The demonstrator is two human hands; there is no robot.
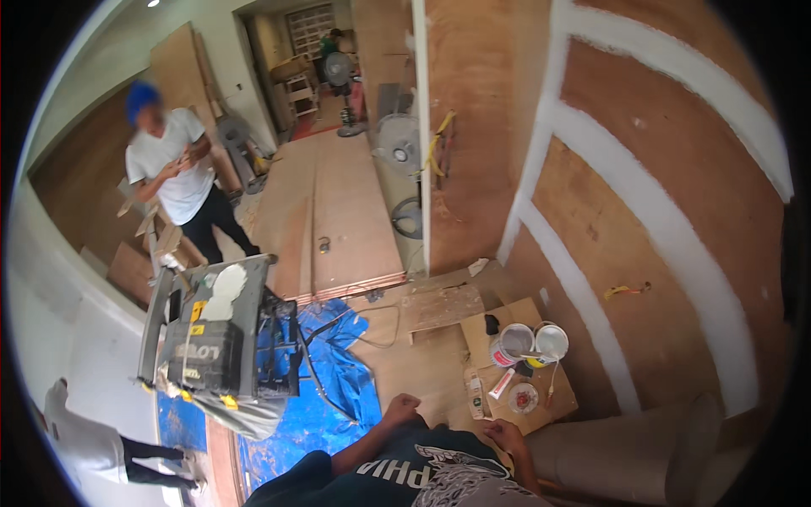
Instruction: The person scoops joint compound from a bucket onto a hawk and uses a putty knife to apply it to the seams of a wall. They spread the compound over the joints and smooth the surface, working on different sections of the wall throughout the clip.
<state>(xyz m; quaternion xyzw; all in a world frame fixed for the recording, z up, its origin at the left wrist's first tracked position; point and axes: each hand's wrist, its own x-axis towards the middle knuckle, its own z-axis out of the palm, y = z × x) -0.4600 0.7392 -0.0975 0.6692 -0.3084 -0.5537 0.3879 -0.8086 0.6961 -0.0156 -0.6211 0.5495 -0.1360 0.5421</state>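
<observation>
My left hand (pixel 402 410) is in front of my body at the lower middle, its fingers curled in; I see nothing in it. To its right, my right hand (pixel 505 434) is also curled, close to the near edge of a flat cardboard sheet (pixel 553 407). Whether its fingers hold something is hidden. Nearest to that hand on the sheet are a long pale package (pixel 475 399), a white and red tube (pixel 502 383) and a round tub lid (pixel 523 398) with reddish stuff on it. Behind these stand two open white buckets, the left bucket (pixel 516 342) and the right bucket (pixel 552 341).
A low wooden bench (pixel 441 307) stands beyond the cardboard. At left, a grey work cart (pixel 215 329) stands by a blue tarp (pixel 342 359). Stacked plywood sheets (pixel 329 211) lie farther off, near a fan (pixel 397 144). A person (pixel 182 165) stands far left; another (pixel 84 435) lower left.
</observation>
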